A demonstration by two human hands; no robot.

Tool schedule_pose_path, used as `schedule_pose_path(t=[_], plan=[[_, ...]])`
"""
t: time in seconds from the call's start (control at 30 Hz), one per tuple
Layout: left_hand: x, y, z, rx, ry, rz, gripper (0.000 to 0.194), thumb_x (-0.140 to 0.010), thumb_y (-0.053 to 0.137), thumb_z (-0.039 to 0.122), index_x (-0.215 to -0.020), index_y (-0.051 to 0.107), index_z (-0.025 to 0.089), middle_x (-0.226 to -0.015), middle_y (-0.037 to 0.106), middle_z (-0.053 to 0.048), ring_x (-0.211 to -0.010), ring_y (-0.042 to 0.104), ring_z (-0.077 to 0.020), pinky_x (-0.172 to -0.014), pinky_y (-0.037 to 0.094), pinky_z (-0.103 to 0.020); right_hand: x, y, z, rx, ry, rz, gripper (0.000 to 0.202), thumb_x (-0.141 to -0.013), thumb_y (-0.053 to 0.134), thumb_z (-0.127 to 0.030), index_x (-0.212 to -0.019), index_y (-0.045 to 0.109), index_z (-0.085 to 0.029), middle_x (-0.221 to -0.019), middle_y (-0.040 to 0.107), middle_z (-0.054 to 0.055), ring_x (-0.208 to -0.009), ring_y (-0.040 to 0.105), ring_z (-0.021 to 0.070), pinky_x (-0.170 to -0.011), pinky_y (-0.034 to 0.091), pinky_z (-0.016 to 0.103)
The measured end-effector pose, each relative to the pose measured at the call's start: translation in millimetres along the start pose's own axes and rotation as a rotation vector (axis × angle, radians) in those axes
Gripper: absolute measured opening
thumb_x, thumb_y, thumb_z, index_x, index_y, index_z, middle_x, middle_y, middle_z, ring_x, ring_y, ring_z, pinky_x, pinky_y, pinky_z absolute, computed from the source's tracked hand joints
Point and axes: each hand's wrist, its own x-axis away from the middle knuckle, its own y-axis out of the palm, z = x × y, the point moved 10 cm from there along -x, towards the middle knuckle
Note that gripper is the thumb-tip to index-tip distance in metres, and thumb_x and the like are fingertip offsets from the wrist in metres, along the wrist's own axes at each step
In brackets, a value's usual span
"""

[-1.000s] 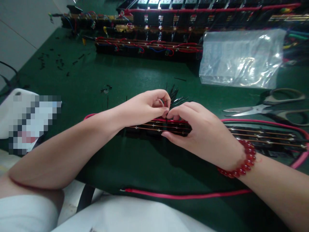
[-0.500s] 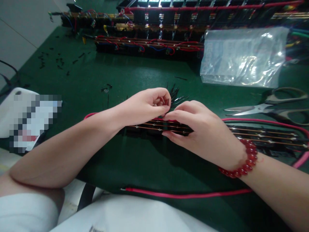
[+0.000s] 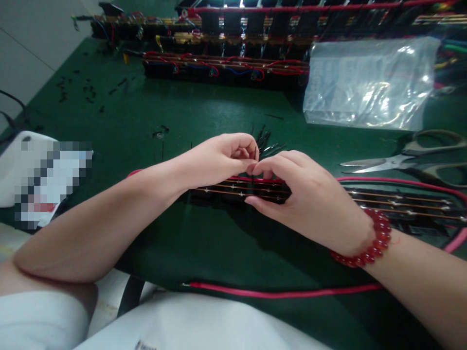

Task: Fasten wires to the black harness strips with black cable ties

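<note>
My left hand (image 3: 229,154) is closed in a pinch, its fingertips on a thin black cable tie (image 3: 255,153) that stands upright at them. Below lies a long black strip with copper wires (image 3: 383,200) and shiny solder points along it. My right hand (image 3: 306,187) straddles this strip, thumb on the near side and fingers on the far side. Its forefinger tip meets the left fingertips at the tie. A red wire (image 3: 397,181) runs along the strip's far edge. Behind the hands lies a bunch of black cable ties (image 3: 268,141). The left wrist hides part of the strip.
Scissors (image 3: 397,160) lie to the right, beyond the strip. A clear plastic bag (image 3: 368,87) and wired assemblies (image 3: 226,68) are at the back. A thick red cable (image 3: 277,293) lies along the near edge. Black scraps (image 3: 87,90) and a white object (image 3: 22,165) are at left.
My right forefinger has lifted slightly off the strip towards the left fingertips. The upright cable tie now shows more clearly between the hands. The left hand has hardly moved.
</note>
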Motion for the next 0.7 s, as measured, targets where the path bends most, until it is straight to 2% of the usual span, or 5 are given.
schedule_pose_path(t=[0.3, 0.7], plan=[[-0.5, 2.4, -2.7, -0.037, 0.010, -0.029, 0.004, -0.087, 0.054, 0.015, -0.087, 0.057, 0.019, -0.077, 0.062, 0.002, -0.073, 0.060, -0.0118, -0.064, 0.044, -0.023, -0.2, 2.6, 2.8, 0.000, 0.028, -0.035, 0.021, -0.082, 0.077, -0.028, -0.100, 0.066, -0.023, -0.100, 0.072, 0.009, -0.098, 0.066, 0.0288, -0.078, 0.056, 0.041], [-1.1, 1.3, -3.2, -0.073, 0.029, -0.029, 0.003, -0.088, 0.055, 0.018, -0.088, 0.058, 0.019, -0.078, 0.064, 0.001, -0.073, 0.061, -0.0134, -0.065, 0.045, -0.024, -0.9, 1.9, 3.6, -0.025, 0.043, -0.034, 0.020, -0.081, 0.077, -0.028, -0.096, 0.065, -0.021, -0.098, 0.072, 0.009, -0.098, 0.066, 0.0283, -0.078, 0.056, 0.041]])
